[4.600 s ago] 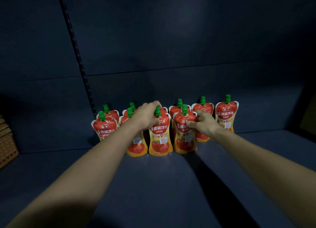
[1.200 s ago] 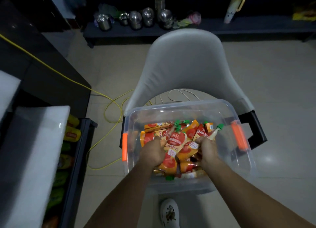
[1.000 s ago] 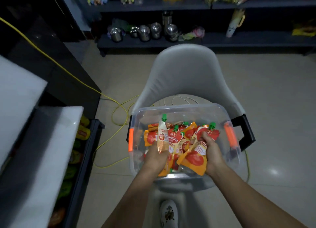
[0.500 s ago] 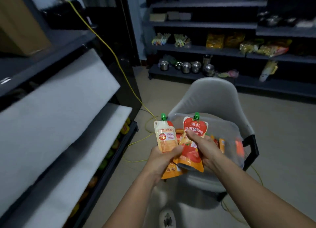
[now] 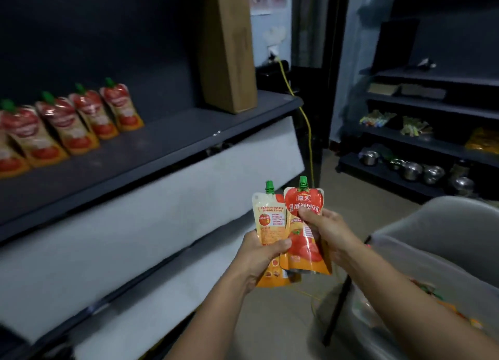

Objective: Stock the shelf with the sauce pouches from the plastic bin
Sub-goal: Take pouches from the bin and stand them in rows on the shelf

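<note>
Left hand [image 5: 259,254] clamped on a back-label pouch [image 5: 270,219], thumb across it. Right hand [image 5: 326,230] pinching a red-front pouch [image 5: 303,249], which overlaps the first. Both upright, green caps up, held in the air beside the shelf [image 5: 167,141]. Shelved pouches [image 5: 81,116] stand in a row far left. Plastic bin [image 5: 405,265] lower right.
</note>
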The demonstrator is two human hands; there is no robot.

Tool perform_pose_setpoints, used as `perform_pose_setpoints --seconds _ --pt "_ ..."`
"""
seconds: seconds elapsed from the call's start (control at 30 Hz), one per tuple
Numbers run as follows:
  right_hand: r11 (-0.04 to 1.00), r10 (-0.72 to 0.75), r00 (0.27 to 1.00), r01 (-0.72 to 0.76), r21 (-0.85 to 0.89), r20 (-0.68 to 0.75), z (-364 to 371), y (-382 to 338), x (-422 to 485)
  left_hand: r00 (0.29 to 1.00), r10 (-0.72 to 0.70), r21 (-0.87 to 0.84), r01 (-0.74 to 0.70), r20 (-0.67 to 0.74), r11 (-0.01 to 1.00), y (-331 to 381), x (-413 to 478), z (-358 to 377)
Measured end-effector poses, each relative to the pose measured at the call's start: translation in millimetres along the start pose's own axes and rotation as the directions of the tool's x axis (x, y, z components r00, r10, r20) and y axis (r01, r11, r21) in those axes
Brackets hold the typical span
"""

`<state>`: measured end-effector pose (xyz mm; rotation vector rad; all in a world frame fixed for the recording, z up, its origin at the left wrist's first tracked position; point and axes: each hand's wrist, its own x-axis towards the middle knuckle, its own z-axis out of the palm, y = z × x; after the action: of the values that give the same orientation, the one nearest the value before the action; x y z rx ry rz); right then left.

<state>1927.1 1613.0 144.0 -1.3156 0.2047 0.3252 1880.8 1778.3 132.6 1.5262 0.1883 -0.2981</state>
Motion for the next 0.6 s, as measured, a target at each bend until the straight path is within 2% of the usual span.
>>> perform_pose_setpoints --seconds 0.17,0.33,0.6 --pt "0.995 -0.083 0.986 0.091 -0.052 0.147 99.5 -19.0 34.1 0.98 0.069 -0.035 -0.076 -0.187 0.996 28.2 -0.5 -90.4" --pt "0.981 -0.158 0.951 0.181 -0.065 0.265 213.8 -40.0 75.2 0.918 0.131 -0.025 -0.151 -0.373 0.988 56.5 8.5 -198.7" --pt "0.941 -0.299 0.884 0.336 -0.043 0.359 361.8 -71.1 135.3 0.807 0.237 0.002 -0.281 -0.541 0.96 102.9 15.4 -338.9"
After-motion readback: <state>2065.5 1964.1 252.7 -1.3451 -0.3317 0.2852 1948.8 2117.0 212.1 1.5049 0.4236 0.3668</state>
